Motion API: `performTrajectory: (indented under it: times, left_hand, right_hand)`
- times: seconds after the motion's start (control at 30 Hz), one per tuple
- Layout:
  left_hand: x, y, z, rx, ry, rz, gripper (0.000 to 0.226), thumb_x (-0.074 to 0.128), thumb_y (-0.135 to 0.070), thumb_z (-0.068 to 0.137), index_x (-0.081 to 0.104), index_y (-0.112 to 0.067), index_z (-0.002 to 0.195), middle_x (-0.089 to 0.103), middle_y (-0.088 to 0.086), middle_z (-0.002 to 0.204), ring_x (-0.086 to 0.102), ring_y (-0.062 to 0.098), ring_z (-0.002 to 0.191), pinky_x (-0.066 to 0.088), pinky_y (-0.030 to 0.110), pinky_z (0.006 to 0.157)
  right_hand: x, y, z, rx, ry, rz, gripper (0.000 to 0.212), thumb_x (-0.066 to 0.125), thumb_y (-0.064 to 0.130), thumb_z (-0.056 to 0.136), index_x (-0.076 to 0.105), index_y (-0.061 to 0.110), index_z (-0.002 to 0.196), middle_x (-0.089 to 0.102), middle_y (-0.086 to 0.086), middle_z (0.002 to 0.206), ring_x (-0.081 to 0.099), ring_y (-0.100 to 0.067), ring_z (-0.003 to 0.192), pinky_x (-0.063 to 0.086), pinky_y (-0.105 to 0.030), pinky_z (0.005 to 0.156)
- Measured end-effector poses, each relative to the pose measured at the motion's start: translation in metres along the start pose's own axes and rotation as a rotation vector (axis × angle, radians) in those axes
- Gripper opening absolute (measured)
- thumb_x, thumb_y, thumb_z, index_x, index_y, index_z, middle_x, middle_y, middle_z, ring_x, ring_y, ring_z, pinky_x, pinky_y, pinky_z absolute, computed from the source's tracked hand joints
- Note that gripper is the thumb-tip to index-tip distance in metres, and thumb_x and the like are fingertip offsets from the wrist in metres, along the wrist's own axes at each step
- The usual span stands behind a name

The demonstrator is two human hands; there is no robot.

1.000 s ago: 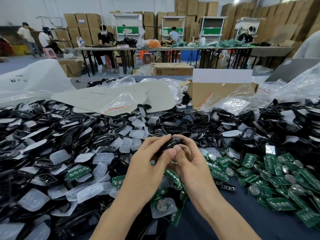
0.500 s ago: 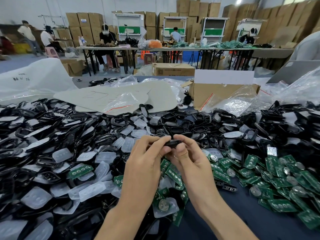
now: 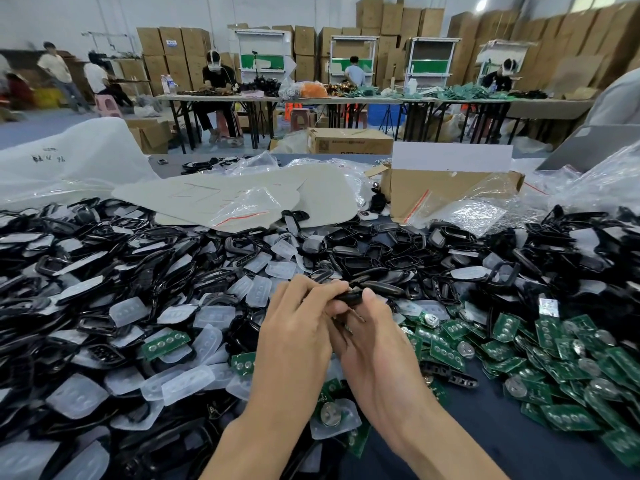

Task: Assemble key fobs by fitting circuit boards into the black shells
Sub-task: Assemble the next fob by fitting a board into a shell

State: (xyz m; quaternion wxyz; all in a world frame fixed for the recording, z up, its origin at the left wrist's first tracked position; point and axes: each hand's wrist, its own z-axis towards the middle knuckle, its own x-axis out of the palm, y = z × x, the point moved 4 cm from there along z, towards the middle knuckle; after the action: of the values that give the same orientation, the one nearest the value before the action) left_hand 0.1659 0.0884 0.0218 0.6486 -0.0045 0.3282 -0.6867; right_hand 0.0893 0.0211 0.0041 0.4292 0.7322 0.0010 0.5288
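Observation:
A black key fob shell (image 3: 349, 296) is held edge-on above the table's middle, pinched from both sides. My left hand (image 3: 298, 327) grips its left end with curled fingers, and my right hand (image 3: 374, 337) grips its right end with the thumb on top. What sits inside the shell is hidden by my fingers. Loose black shells (image 3: 363, 261) are heaped behind and to the left. Green circuit boards (image 3: 554, 362) with coin cells lie in a pile to the right. Translucent rubber button pads (image 3: 187, 379) are scattered on the left.
A cardboard box (image 3: 433, 192) with plastic bags stands behind the pile at right. A pale cardboard sheet (image 3: 221, 195) lies at the back centre. The dark blue table surface (image 3: 502, 441) shows near the front right. People work at tables in the background.
Both hands have turned the shell from a face-up hold to an edge-on one and raised it slightly. My fingers closed tighter round its ends.

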Motion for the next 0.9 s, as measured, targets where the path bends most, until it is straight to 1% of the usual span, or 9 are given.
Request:
performTrajectory:
  times: [0.17,0.27,0.37,0.47,0.53,0.63,0.77,0.83,0.9]
  left_hand:
    - [0.003,0.002,0.000,0.002,-0.011,-0.025,0.038,0.044,-0.010,0.087,0.073,-0.018,0.110,0.058,-0.008,0.093,0.050,0.009,0.089,0.043,0.013,0.080]
    - [0.006,0.002,0.000,-0.004,-0.009,-0.046,0.037,0.045,-0.012,0.087,0.073,-0.018,0.111,0.058,-0.008,0.094,0.053,0.011,0.089,0.046,0.016,0.079]
    - [0.008,0.002,-0.001,-0.010,0.000,-0.079,0.036,0.045,-0.016,0.092,0.072,-0.019,0.114,0.058,-0.008,0.098,0.056,0.013,0.093,0.051,0.024,0.076]
    - [0.006,-0.002,0.000,-0.030,-0.002,-0.121,0.031,0.048,-0.026,0.097,0.071,-0.021,0.117,0.060,-0.010,0.103,0.059,0.013,0.099,0.052,0.027,0.080]
    - [0.005,-0.002,0.001,-0.052,0.004,-0.137,0.029,0.051,-0.031,0.099,0.071,-0.022,0.118,0.060,-0.012,0.107,0.060,0.014,0.103,0.052,0.029,0.084]
    - [0.004,-0.004,0.002,-0.058,-0.004,-0.142,0.024,0.057,-0.029,0.098,0.071,-0.023,0.116,0.061,-0.013,0.108,0.061,0.014,0.105,0.051,0.028,0.088]
    - [-0.001,-0.008,0.003,-0.049,-0.043,-0.131,0.021,0.058,-0.031,0.095,0.069,-0.026,0.112,0.057,-0.017,0.106,0.057,0.007,0.102,0.044,0.014,0.089]
    - [-0.002,-0.008,0.003,-0.045,-0.060,-0.136,0.017,0.061,-0.027,0.095,0.068,-0.025,0.109,0.056,-0.017,0.102,0.057,0.008,0.097,0.042,0.011,0.085]
    - [-0.004,-0.007,0.003,-0.047,-0.084,-0.144,0.015,0.066,-0.014,0.092,0.070,-0.022,0.105,0.056,-0.017,0.095,0.058,0.009,0.090,0.042,0.009,0.079]
  right_hand:
    - [-0.001,-0.002,0.002,-0.014,-0.031,0.025,0.051,0.052,0.034,0.093,0.061,-0.008,0.121,0.071,-0.015,0.102,0.066,-0.020,0.103,0.053,-0.033,0.103]
    - [-0.004,-0.001,0.003,-0.013,-0.043,0.051,0.046,0.052,0.032,0.094,0.062,-0.006,0.116,0.067,-0.013,0.094,0.060,-0.021,0.099,0.052,-0.034,0.104]
    - [-0.004,0.001,0.002,-0.018,-0.053,0.019,0.054,0.056,0.032,0.090,0.061,-0.011,0.123,0.069,-0.019,0.107,0.064,-0.025,0.109,0.045,-0.039,0.112]
    - [-0.004,0.006,0.001,-0.023,-0.053,0.007,0.059,0.059,0.033,0.087,0.060,-0.009,0.128,0.067,-0.025,0.121,0.064,-0.025,0.116,0.042,-0.040,0.115]
    - [-0.003,0.010,0.000,-0.029,-0.036,0.001,0.059,0.056,0.034,0.089,0.059,-0.008,0.130,0.065,-0.027,0.129,0.063,-0.027,0.122,0.044,-0.037,0.113]
    - [-0.002,0.014,-0.001,-0.028,-0.006,0.010,0.058,0.055,0.036,0.089,0.060,-0.005,0.130,0.066,-0.024,0.128,0.067,-0.024,0.115,0.052,-0.032,0.104]
    - [-0.002,0.015,-0.002,-0.024,0.049,0.023,0.049,0.050,0.036,0.096,0.063,-0.001,0.127,0.070,-0.019,0.121,0.069,-0.023,0.113,0.055,-0.029,0.097]
    - [-0.003,0.016,-0.002,-0.019,0.068,0.044,0.052,0.047,0.036,0.099,0.060,-0.001,0.132,0.068,-0.019,0.126,0.067,-0.024,0.116,0.055,-0.028,0.096]
    - [-0.002,0.016,-0.002,-0.023,0.104,0.043,0.052,0.046,0.037,0.100,0.062,0.000,0.132,0.066,-0.019,0.130,0.066,-0.023,0.120,0.055,-0.026,0.095]
